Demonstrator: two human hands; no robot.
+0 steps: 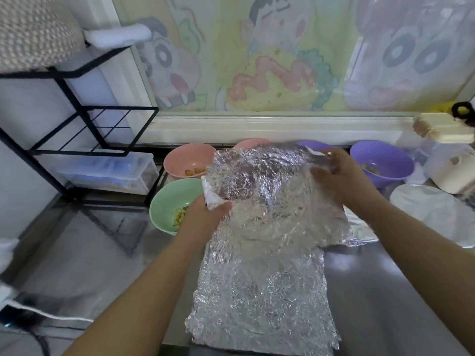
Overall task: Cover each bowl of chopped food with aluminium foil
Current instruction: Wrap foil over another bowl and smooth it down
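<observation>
A crinkled sheet of aluminium foil [270, 191] is lifted above the counter. My left hand [205, 214] pinches its near-left corner and my right hand [339, 173] grips its far-right edge. More foil sheets [262, 299] lie flat beneath it. A green bowl [169, 201] with chopped food sits to the left, with a pink bowl [190, 156] behind it. A second pink bowl [253, 143] and a purple bowl [312, 145] peek out behind the foil. Another purple bowl [383, 163] with food stands to the right.
A black wire rack [84, 124] stands at the left over a clear plastic box [108, 173]. A cream lidded container [452, 170] and another foil sheet [437, 214] lie at the right. A cartoon-painted wall runs behind.
</observation>
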